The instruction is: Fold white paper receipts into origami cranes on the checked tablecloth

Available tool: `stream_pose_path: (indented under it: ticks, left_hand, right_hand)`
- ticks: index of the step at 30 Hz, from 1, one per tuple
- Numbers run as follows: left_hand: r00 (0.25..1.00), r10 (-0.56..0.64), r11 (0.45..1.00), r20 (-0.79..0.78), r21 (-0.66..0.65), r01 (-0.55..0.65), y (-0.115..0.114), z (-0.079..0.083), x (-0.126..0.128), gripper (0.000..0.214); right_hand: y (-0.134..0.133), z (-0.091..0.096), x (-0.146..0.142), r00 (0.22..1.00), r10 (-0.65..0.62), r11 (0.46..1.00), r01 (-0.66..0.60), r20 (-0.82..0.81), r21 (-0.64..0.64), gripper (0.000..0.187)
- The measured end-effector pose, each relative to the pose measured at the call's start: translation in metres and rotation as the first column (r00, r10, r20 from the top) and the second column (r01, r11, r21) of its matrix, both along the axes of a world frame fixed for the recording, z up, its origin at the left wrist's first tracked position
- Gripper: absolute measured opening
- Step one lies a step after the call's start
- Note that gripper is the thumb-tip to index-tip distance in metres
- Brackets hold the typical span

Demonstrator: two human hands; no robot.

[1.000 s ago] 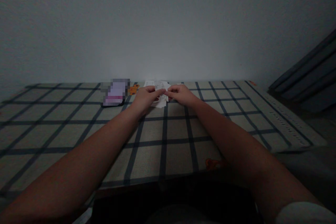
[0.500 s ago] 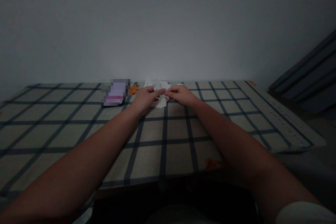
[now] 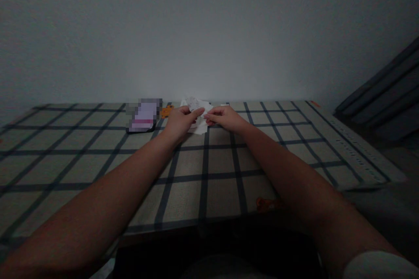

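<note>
The fingertips of the left hand (image 3: 180, 120) and right hand (image 3: 227, 117), which were meeting over the crumpled white paper (image 3: 195, 103), are now parting, leaving a slight gap between them. The paper is lying at the far middle of the cloth-covered counter (image 3: 190, 163), close to the wall (image 3: 209, 30). Both hands are working right at it; whether either is pinching a piece, I cannot tell. The handling seems to be continuing rather than finishing. The phone (image 3: 142, 115) is staying put on the left.

The paper (image 3: 200, 129) looks matt and creased, the tablecloth (image 3: 222, 160) woven.
</note>
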State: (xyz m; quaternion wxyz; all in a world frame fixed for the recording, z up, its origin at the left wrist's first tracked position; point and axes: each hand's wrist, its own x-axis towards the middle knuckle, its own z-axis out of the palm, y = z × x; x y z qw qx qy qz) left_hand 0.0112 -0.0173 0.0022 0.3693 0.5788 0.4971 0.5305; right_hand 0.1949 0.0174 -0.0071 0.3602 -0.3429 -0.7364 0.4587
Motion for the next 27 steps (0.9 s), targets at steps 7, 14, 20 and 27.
stream_pose_path:
  ticks: [7, 14, 20, 27]
  left_hand:
    - [0.998, 0.023, 0.999, 0.061, -0.031, -0.021, -0.0009, -0.0001, 0.0022, 0.036]
    - [0.993, -0.050, 0.992, 0.104, -0.107, 0.061, -0.0007, 0.0020, 0.0024, 0.035]
    - [0.992, -0.021, 0.992, 0.128, -0.124, 0.037, 0.0010, 0.0014, 0.0008, 0.034]
    - [0.989, -0.018, 0.977, 0.146, -0.206, 0.049, 0.0023, -0.0004, 0.0018, 0.038]
  right_hand:
    - [-0.0050, 0.0040, -0.0037, 0.999, -0.011, 1.000, 0.012, -0.031, 0.008, 0.023]
    - [-0.0042, 0.0030, -0.0005, 1.000, -0.013, 1.000, 0.013, -0.025, -0.007, 0.024]
    - [-0.0016, -0.0006, 0.0015, 1.000, -0.003, 1.000, 0.002, -0.023, -0.001, 0.023]
    - [-0.0033, 0.0030, 0.0022, 1.000, -0.027, 0.999, 0.026, 0.007, 0.028, 0.023]
